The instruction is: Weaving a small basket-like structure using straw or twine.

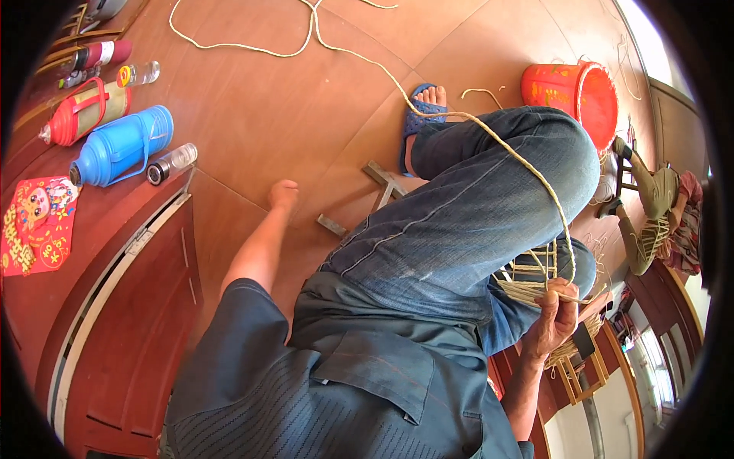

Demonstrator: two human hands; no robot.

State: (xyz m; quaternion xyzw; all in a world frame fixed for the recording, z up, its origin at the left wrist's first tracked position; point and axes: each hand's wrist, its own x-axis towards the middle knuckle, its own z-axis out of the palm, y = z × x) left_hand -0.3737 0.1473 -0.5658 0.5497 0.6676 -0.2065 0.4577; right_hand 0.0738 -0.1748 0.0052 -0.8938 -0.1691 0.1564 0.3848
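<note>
Orange-brown tiles [252,107] bear a red bucket [550,86]; right fingers [563,289] pinch pale cord [440,115]; whether left fingers [287,185] are clenched, I cannot tell.

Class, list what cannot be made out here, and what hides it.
Head view:
Most fingers of the left hand: hidden by the hand itself.
Part of the woven piece: behind the jeans and right hand.
Rest of the wooden stand: under the jeans.
Far stretch of the cord: cut off by the top edge.
Hands of the other person: too small.
</note>
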